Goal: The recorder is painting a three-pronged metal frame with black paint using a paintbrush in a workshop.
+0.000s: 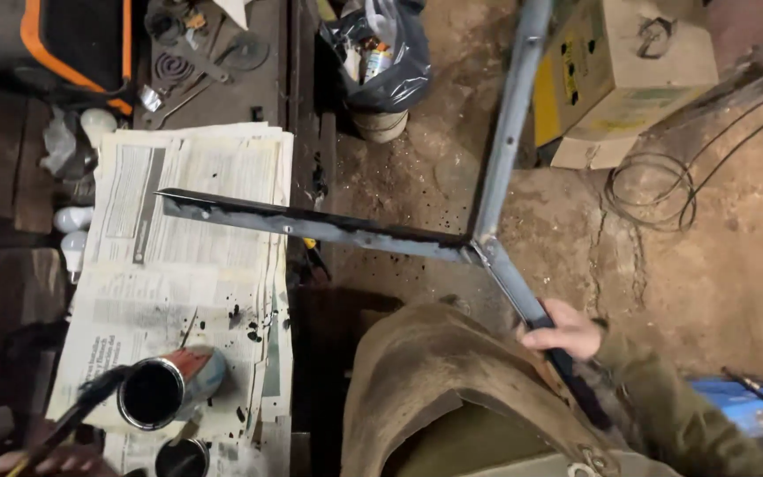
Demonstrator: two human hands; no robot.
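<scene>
My right hand (565, 330) grips one leg of a grey metal angle-iron frame (487, 238) made of three bars that meet at one corner. One bar reaches left and rests on spread newspapers (178, 230); another rises toward the top of the view. At the bottom left, my left hand (50, 461) holds a paintbrush (81, 408) whose black bristles touch the rim of an open tin of black paint (159, 389) lying tilted on the newspapers. Black drops speckle the paper near the tin.
A second dark tin (181, 458) sits below the first. A black plastic bag (381, 53) with cans, a cardboard box (629, 62), coiled wire (655, 190) and a blue object (739, 402) lie on the dirt floor. Tools and white bulbs (77, 221) crowd the wooden bench.
</scene>
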